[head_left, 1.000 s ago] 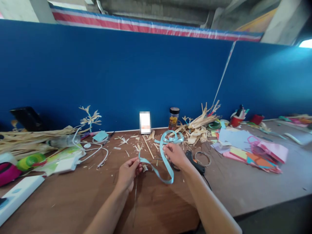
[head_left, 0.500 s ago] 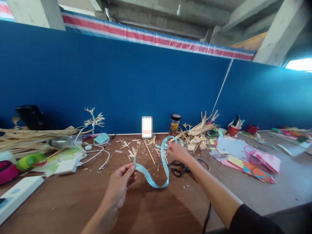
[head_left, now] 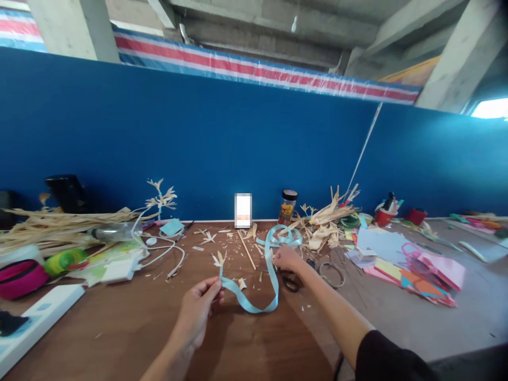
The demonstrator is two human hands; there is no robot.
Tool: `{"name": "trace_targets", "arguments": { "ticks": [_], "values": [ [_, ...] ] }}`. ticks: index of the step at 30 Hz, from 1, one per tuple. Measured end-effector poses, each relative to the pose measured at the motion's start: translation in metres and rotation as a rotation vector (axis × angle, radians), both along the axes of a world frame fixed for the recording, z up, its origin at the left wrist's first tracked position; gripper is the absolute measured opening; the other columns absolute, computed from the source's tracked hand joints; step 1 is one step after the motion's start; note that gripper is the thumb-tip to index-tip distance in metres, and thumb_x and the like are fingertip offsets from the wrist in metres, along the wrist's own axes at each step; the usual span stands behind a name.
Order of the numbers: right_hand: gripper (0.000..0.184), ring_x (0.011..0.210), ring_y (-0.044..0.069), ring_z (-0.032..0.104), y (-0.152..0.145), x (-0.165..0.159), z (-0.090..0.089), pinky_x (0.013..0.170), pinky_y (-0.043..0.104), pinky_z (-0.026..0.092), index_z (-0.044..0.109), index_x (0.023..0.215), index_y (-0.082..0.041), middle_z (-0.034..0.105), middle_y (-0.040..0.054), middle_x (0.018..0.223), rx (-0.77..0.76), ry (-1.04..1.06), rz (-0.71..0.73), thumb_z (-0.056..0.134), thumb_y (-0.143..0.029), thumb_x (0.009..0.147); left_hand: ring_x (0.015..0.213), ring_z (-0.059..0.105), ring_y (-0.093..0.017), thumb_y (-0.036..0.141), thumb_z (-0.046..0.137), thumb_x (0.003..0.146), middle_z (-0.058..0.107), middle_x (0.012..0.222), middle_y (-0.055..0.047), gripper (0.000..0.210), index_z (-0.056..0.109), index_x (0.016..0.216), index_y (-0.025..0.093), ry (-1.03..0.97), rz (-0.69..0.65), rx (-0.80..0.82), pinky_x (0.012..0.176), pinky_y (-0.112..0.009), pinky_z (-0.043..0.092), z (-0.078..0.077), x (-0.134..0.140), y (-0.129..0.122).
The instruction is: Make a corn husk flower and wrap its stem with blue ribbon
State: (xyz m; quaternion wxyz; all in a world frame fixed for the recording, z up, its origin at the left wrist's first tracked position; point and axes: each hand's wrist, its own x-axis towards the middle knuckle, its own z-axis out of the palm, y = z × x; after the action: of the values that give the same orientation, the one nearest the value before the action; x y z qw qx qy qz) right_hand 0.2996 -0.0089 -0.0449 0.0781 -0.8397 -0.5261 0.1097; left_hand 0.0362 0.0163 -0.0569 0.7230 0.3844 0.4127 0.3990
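Observation:
My left hand (head_left: 202, 304) pinches the stem of a small pale husk flower (head_left: 219, 260). Light blue ribbon (head_left: 254, 308) wraps its stem and runs from my fingertips in a low loop toward the right. Beyond, the ribbon lies in loose coils on the table. My right hand (head_left: 288, 258) is beside the ribbon's rising part, fingers curled and closed over the black scissors (head_left: 291, 284); whether they grip the handle is hidden. A thin straw-coloured stick (head_left: 246, 250) and husk scraps lie between and beyond the hands.
A jar with a black lid (head_left: 288, 206) stands by a husk pile (head_left: 323, 222). Right are a wire coil (head_left: 332, 275), coloured papers (head_left: 420, 283) and a red pen cup (head_left: 384, 216). Left are a finished-looking husk branch (head_left: 161, 198), white cable (head_left: 178, 264) and power strip (head_left: 39, 323).
My right hand has come down and nearer, from the ribbon coils to over the scissors. My left hand keeps its pinch on the flower stem. The whole view has shifted slightly.

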Motion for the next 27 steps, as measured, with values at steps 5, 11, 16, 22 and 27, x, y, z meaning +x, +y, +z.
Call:
{"name": "trace_targets", "arguments": {
  "ticks": [5,11,16,22,27],
  "values": [
    [0.02,0.051,0.011,0.051,-0.004,0.008,0.004,0.047,0.019,0.028,0.061,0.052,-0.013,0.06,0.0038,0.053,0.052,0.002,-0.003,0.048,-0.018,0.066,0.05,0.053,-0.006,0.017,0.068,0.062,0.06,0.057,0.0,0.018,0.062,0.078,0.011,0.016,0.018,-0.037,0.048,-0.015,0.045,0.003,0.009,0.001],
    [0.021,0.071,0.015,0.055,-0.026,0.018,0.038,0.057,0.021,0.032,0.062,0.078,-0.016,0.063,0.0059,0.078,0.191,-0.061,-0.028,0.042,-0.023,0.073,0.048,0.053,-0.006,0.014,0.065,0.064,0.059,0.054,-0.002,0.013,0.061,0.075,0.009,0.006,0.025,-0.015,0.047,-0.015,0.044,0.01,0.024,0.009],
    [0.021,0.076,0.02,0.059,-0.041,0.01,0.052,0.06,0.025,0.038,0.064,0.081,-0.017,0.065,0.0099,0.082,-0.036,-0.225,0.048,0.046,-0.025,0.074,0.047,0.053,-0.006,0.012,0.063,0.066,0.059,0.055,-0.002,0.01,0.061,0.076,0.009,-0.005,0.031,-0.015,0.045,-0.015,0.044,0.011,0.036,0.016],
    [0.024,0.088,0.029,0.059,-0.042,0.015,0.059,0.069,0.035,0.042,0.065,0.087,-0.01,0.064,0.0187,0.091,-0.154,-0.35,0.021,0.046,-0.013,0.073,0.046,0.053,-0.006,0.012,0.061,0.068,0.058,0.054,-0.002,0.009,0.06,0.076,0.009,0.036,0.049,-0.012,0.045,-0.015,0.044,0.009,0.033,0.022],
    [0.027,0.091,0.027,0.058,-0.048,0.042,0.075,0.072,0.034,0.041,0.064,0.087,-0.011,0.064,0.0179,0.091,-0.146,-0.373,0.01,0.044,-0.004,0.071,0.044,0.052,-0.006,0.013,0.061,0.067,0.057,0.05,-0.001,0.007,0.06,0.073,0.009,0.054,0.068,0.005,0.044,-0.014,0.043,0.013,0.027,0.026]
  ]
}}
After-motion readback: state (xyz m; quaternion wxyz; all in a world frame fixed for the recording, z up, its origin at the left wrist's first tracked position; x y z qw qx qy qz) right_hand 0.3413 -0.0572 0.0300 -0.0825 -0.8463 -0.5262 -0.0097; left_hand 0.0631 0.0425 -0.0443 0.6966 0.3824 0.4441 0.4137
